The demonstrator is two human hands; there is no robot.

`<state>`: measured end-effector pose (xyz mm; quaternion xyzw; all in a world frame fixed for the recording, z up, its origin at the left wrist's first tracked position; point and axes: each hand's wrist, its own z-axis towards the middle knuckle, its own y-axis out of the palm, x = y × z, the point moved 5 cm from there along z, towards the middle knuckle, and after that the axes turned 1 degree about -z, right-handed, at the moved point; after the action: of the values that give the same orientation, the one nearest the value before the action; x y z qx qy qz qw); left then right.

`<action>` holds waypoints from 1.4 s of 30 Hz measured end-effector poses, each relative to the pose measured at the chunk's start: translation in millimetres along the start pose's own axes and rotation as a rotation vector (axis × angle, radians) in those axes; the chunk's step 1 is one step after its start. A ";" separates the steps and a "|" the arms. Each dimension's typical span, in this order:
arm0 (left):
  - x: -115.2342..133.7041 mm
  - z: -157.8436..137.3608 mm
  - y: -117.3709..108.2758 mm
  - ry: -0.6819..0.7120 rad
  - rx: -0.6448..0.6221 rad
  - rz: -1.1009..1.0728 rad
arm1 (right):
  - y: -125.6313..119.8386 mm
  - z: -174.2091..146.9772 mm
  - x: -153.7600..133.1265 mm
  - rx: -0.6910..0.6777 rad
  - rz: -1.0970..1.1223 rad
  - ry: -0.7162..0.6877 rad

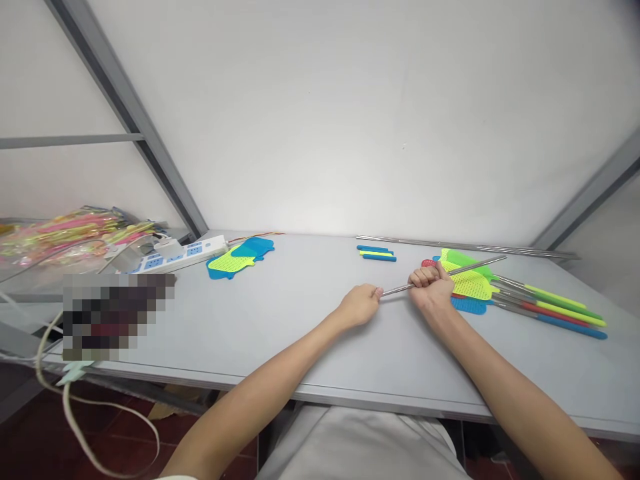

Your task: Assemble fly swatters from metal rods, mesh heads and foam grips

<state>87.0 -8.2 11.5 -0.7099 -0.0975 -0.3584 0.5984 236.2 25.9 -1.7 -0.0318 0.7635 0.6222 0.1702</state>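
A thin metal rod [477,265] slants above the table, held in both hands. My left hand [359,305] is closed round its lower left end. My right hand [431,285] wraps the rod further along, fingers curled, and the far end sticks out to the right. Just beyond and beside my right hand lies a pile of fly swatters [473,280] with green, yellow, red and blue heads, metal shafts and coloured handles [575,327]. Toward the back, loose blue and yellow handles [376,253] lie side by side. Loose blue and yellow swatter heads [240,259] overlap at left.
More metal rods [465,245] lie along the wall at the back right. A white power strip [183,253] sits at the left, near bagged colourful items [75,233]. A pixelated patch hides part of the left table. A pale cable [70,423] loops below the edge.
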 end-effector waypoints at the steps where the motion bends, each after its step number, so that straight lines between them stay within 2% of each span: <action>1: -0.4 0.3 0.4 0.005 -0.001 -0.015 | 0.9 -0.2 -0.1 -0.010 -0.007 -0.002; 18: -3.8 3.0 5.0 0.033 -0.014 -0.182 | 9.3 -6.4 2.1 -0.053 -0.044 -0.014; 26: 12.9 -3.5 7.3 0.079 0.102 -0.117 | 23.8 -5.2 -12.0 -0.090 -0.020 -0.022; 32: 17.2 -8.9 8.7 0.053 0.150 -0.026 | 17.1 -3.2 -14.6 0.022 -0.083 -0.112; 38: 20.5 -10.6 11.5 0.118 0.156 0.096 | 16.7 -1.0 -23.8 0.065 -0.189 -0.300; 42: 23.5 -13.0 14.8 0.182 0.169 0.228 | 13.5 4.2 -29.3 0.157 -0.225 -0.230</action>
<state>107.3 -30.9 15.0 -0.6280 0.0086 -0.3417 0.6991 261.2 28.2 19.1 -0.0320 0.7769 0.5372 0.3269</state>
